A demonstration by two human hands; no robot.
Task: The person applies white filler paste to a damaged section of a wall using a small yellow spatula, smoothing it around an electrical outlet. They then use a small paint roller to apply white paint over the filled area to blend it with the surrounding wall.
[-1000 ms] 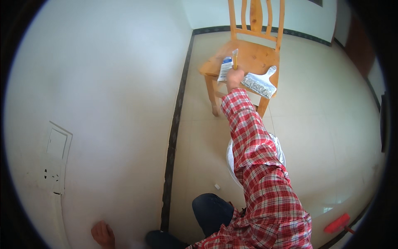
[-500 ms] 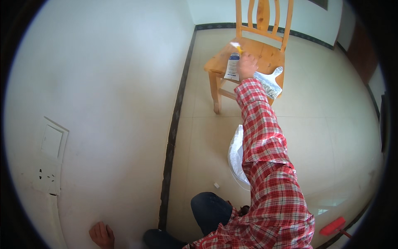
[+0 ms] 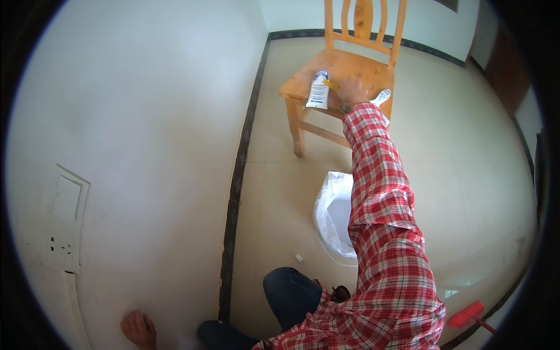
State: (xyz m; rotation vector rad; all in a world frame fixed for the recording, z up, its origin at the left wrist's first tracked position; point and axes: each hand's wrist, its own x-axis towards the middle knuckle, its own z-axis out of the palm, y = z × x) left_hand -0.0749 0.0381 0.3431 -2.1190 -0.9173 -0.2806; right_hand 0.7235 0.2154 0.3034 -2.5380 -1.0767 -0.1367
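My right hand (image 3: 353, 91) reaches over the seat of a wooden chair (image 3: 357, 63), closed and somewhat blurred. It grips a small tool (image 3: 331, 85) with a yellow part and a pale tip, pointing left over a white and blue squeeze tube (image 3: 317, 95). That tube lies on the seat's left side. To the right of my wrist shows the white handle of a wide brush (image 3: 382, 97); my forearm hides most of its head. At the lower left, my left hand (image 3: 139, 330) rests against the white wall, thumb apart from the fingers, holding nothing visible.
Below my right forearm a white bag-lined bucket (image 3: 337, 217) stands on the tiled floor, partly covered by the sleeve. A small white piece (image 3: 299, 258) lies near my knee. A red roller (image 3: 466, 315) is at the lower right. The wall carries a switch plate (image 3: 67, 197) and socket (image 3: 60, 246).
My right hand has moved slightly right and lower, and its tool has swung left over the tube. The forearm now covers most of the wide brush. More of the bucket shows. The left hand stays at the wall.
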